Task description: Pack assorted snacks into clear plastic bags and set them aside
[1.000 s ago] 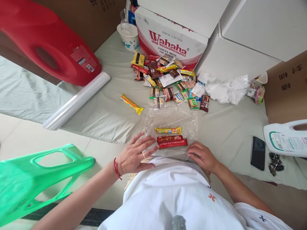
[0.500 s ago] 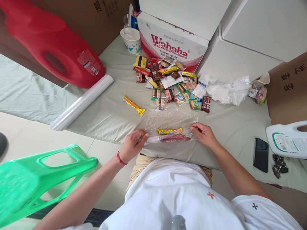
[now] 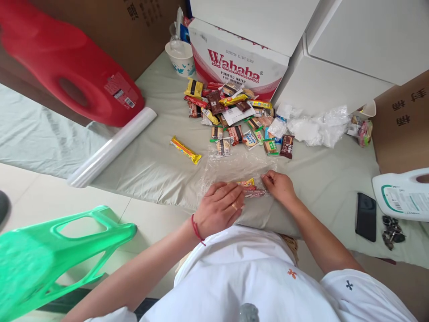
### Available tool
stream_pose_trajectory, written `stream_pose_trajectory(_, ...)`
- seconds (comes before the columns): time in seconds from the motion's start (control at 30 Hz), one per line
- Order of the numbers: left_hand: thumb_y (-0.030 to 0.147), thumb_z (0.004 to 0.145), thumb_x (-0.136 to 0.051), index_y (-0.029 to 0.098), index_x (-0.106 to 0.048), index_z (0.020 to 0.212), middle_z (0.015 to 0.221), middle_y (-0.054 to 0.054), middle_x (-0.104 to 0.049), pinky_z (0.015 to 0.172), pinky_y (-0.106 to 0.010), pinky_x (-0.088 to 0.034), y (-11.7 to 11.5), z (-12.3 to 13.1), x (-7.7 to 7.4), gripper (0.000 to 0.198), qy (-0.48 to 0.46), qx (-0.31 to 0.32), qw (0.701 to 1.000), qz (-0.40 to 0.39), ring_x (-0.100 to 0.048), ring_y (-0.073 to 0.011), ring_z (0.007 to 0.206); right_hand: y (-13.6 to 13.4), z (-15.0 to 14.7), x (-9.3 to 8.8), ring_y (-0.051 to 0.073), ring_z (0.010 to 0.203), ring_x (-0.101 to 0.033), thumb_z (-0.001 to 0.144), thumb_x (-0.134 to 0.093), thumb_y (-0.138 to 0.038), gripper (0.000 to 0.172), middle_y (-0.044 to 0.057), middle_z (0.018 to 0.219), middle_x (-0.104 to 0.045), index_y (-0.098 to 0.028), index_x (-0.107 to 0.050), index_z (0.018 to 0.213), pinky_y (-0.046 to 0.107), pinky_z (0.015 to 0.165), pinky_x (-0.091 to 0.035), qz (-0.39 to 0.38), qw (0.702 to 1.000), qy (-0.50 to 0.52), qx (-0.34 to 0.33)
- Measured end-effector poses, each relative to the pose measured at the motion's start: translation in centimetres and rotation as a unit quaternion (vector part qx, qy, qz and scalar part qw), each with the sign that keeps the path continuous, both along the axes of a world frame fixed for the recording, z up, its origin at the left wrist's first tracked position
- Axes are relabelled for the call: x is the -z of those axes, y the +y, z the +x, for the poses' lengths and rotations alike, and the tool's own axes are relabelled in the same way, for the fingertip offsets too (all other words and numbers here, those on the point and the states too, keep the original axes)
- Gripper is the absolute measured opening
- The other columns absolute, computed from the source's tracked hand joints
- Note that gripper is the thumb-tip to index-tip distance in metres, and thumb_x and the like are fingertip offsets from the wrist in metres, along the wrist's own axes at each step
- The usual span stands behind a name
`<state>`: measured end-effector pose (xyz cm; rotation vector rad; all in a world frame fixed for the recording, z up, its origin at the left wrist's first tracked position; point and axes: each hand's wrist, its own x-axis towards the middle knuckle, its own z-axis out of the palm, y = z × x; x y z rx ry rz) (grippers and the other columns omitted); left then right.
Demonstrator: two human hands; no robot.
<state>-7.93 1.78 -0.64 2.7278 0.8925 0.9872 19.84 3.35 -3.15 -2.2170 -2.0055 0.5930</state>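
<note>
On the bed-like covered surface in front of me lies a sheet of clear plastic film (image 3: 224, 165). A yellow snack bar (image 3: 248, 182) and a dark red snack bar (image 3: 254, 192) rest at its near edge, partly covered by my left hand (image 3: 221, 206). That hand lies flat over their left part, its fingers stretched out. At the right end of the bars, my right hand (image 3: 277, 185) pinches the film's edge between thumb and fingers. Another yellow bar (image 3: 185, 150) lies apart to the left.
Beyond the film is a pile of wrapped snacks (image 3: 231, 107) before a Wahaha carton (image 3: 239, 62). A film roll (image 3: 112, 147) and red jug (image 3: 77, 67) stand left, a green stool (image 3: 67, 250) below. Crumpled plastic (image 3: 315, 125), a phone (image 3: 366, 217), keys (image 3: 393, 232) and white bottle (image 3: 402, 194) are right.
My left hand has let go of the film's left corner and moved right, flattening over the bars. The film's near edge now lies folded over them. My right hand has barely shifted.
</note>
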Motion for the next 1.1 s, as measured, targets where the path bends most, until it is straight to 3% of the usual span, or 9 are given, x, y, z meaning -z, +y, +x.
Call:
stream_pose_trajectory(0.2,0.031,0.104,-0.044,0.020,-0.064,0.137,0.137,-0.012,-0.069,0.109,-0.049,-0.044,2.0,2.1,4.0,0.040,0.119,-0.020,0.981,-0.154,-0.064,-0.0267,0.124,1.4,0.4,-1.7,0.027,0.094,-0.057,0.099,-0.051,-0.037,0.026,0.010,0.098,-0.069,-0.021,-0.071,0.099,0.033,0.075,-0.042,0.107,0.992,-0.053,-0.044)
stream_pose_trajectory(0.3,0.032,0.105,-0.041,0.022,-0.062,0.140,0.140,-0.011,-0.067,0.113,-0.053,-0.040,2.6,1.8,4.5,0.042,0.121,-0.006,0.978,-0.173,-0.061,-0.0269,0.128,4.1,-0.6,-2.2,0.033,0.108,-0.052,0.102,-0.047,-0.037,0.035,0.015,0.111,-0.067,-0.016,-0.069,0.119,0.042,0.093,-0.043,0.175,0.978,-0.045,-0.108)
stream_pose_trajectory(0.4,0.033,0.106,-0.040,0.023,-0.061,0.141,0.139,-0.010,-0.067,0.112,-0.052,-0.040,2.5,1.6,4.2,0.042,0.121,-0.001,0.977,-0.175,-0.059,-0.0269,0.130,7.4,-2.3,-1.6,0.036,0.115,-0.050,0.098,-0.054,-0.037,0.041,0.019,0.118,-0.066,-0.012,-0.065,0.129,0.048,0.100,-0.041,0.143,0.977,-0.056,-0.150)
stream_pose_trajectory(0.53,0.035,0.103,-0.045,0.025,-0.067,0.134,0.139,-0.012,-0.064,0.104,-0.049,-0.042,2.1,1.8,3.6,0.039,0.129,-0.045,0.981,-0.141,-0.051,-0.0313,0.131,10.8,-3.4,-0.5,0.030,0.100,-0.057,0.088,-0.068,-0.030,0.018,0.012,0.092,-0.071,-0.016,-0.071,0.098,0.040,0.090,-0.045,0.041,0.988,-0.026,-0.144)
stream_pose_trajectory(0.63,0.037,0.102,-0.047,0.026,-0.068,0.132,0.119,-0.014,-0.067,0.090,-0.046,-0.043,1.7,2.0,3.2,0.038,0.150,-0.077,0.976,-0.136,-0.054,-0.0308,0.112,11.9,-3.1,-1.2,0.020,0.080,-0.057,0.083,-0.068,-0.025,0.009,0.005,0.080,-0.066,-0.018,-0.066,0.079,0.030,0.078,-0.045,0.004,0.982,0.082,-0.170)
stream_pose_trajectory(0.77,0.038,0.104,-0.045,0.025,-0.067,0.132,0.096,-0.011,-0.065,0.078,-0.042,-0.039,1.5,2.1,3.0,0.038,0.169,-0.079,0.973,-0.134,-0.052,-0.0279,0.094,10.4,-2.8,-4.4,0.012,0.071,-0.055,0.084,-0.063,-0.027,0.009,0.006,0.100,-0.067,-0.018,-0.060,0.081,0.025,0.069,-0.044,0.061,0.943,0.226,-0.237)
stream_pose_trajectory(0.9,0.038,0.103,-0.048,0.023,-0.070,0.124,0.092,-0.011,-0.064,0.075,-0.041,-0.039,1.6,2.3,3.1,0.035,0.165,-0.089,0.975,-0.116,-0.053,-0.0276,0.092,5.5,-3.7,-6.7,0.011,0.073,-0.062,0.091,-0.058,-0.023,0.009,0.007,0.118,-0.071,-0.020,-0.059,0.083,0.024,0.068,-0.046,0.057,0.910,0.251,-0.326)
stream_pose_trajectory(1.03,0.036,0.101,-0.053,0.020,-0.074,0.085,0.087,-0.011,-0.065,0.076,-0.041,-0.042,1.5,2.1,3.5,0.031,0.123,-0.105,0.978,-0.130,-0.057,-0.0268,0.091,0.6,-4.5,-4.8,0.019,0.111,-0.069,0.097,-0.050,-0.019,0.014,0.009,0.141,-0.065,-0.021,-0.064,0.093,0.028,0.078,-0.053,0.057,0.898,0.152,-0.409)
stream_pose_trajectory(1.1,0.032,0.100,-0.053,0.021,-0.074,0.085,0.091,-0.010,-0.068,0.079,-0.041,-0.045,1.2,1.2,3.6,0.029,0.079,-0.087,0.983,-0.141,-0.059,-0.0255,0.093,-0.9,-4.6,-2.9,0.021,0.119,-0.068,0.098,-0.049,-0.018,0.017,0.009,0.150,-0.059,-0.020,-0.066,0.099,0.031,0.080,-0.056,0.073,0.902,0.090,-0.417)
